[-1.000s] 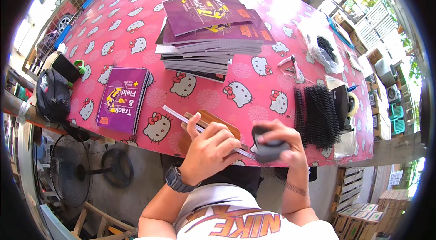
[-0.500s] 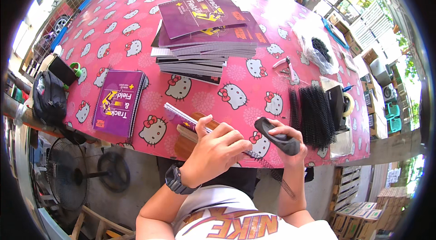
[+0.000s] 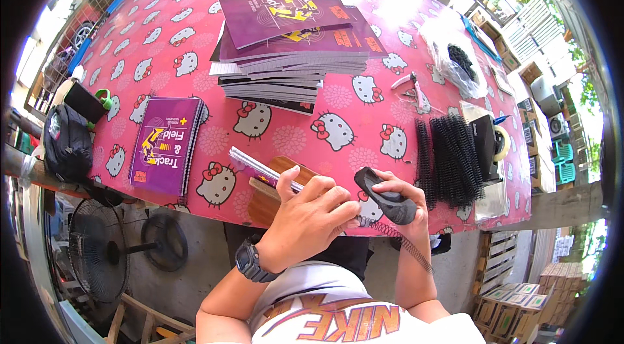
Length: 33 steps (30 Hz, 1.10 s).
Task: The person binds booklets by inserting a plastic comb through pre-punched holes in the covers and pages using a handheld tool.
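My left hand [image 3: 305, 220] grips a thin purple notebook [image 3: 257, 167] by its near edge, over a brown wooden block [image 3: 276, 178] at the table's front edge. My right hand [image 3: 406, 198] is closed on a black handled tool [image 3: 383, 196], which points up and to the left. A black spiral coil [image 3: 406, 250] runs from between the two hands down and to the right, below the table edge. A dark wristwatch [image 3: 250, 263] is on my left wrist.
A pink cartoon-cat tablecloth [image 3: 162, 51] covers the table. On it are a tall stack of purple notebooks [image 3: 292, 38], a single purple notebook [image 3: 166, 145], a pile of black coils [image 3: 452, 158], a tape roll [image 3: 502, 142], pliers [image 3: 416, 90] and a plastic bag [image 3: 455, 61]. A black bag [image 3: 65, 142] and a fan [image 3: 97, 253] are at the left.
My right hand has raised the black tool from low at the table's edge to a tilted hold. The coil now trails down below it. My left hand stays on the notebook.
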Each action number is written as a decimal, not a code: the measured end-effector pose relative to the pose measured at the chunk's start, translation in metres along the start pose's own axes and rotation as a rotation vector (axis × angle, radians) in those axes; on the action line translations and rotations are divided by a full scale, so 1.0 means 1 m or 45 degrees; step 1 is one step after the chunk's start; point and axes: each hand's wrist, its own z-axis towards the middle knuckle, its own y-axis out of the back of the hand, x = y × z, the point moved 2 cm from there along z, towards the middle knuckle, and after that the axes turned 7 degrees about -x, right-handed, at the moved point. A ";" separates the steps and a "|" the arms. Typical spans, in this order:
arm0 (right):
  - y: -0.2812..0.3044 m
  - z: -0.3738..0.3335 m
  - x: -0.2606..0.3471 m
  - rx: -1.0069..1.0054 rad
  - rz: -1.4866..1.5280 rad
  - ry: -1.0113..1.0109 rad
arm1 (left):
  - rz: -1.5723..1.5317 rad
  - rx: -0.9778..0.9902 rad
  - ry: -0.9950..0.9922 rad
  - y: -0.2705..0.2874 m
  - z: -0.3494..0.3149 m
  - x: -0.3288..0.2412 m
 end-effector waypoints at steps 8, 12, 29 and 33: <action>-0.004 -0.001 -0.003 -0.003 -0.019 0.009 | -0.020 -0.101 0.047 -0.003 -0.007 -0.002; -0.001 -0.004 -0.006 0.012 -0.035 0.044 | -0.055 -0.146 0.070 -0.002 -0.007 -0.003; -0.001 0.006 0.010 0.113 -0.548 0.041 | -0.008 -0.281 0.214 0.009 -0.022 0.012; 0.000 0.007 0.026 0.323 0.086 -0.042 | -0.004 -0.313 0.183 0.007 -0.016 0.013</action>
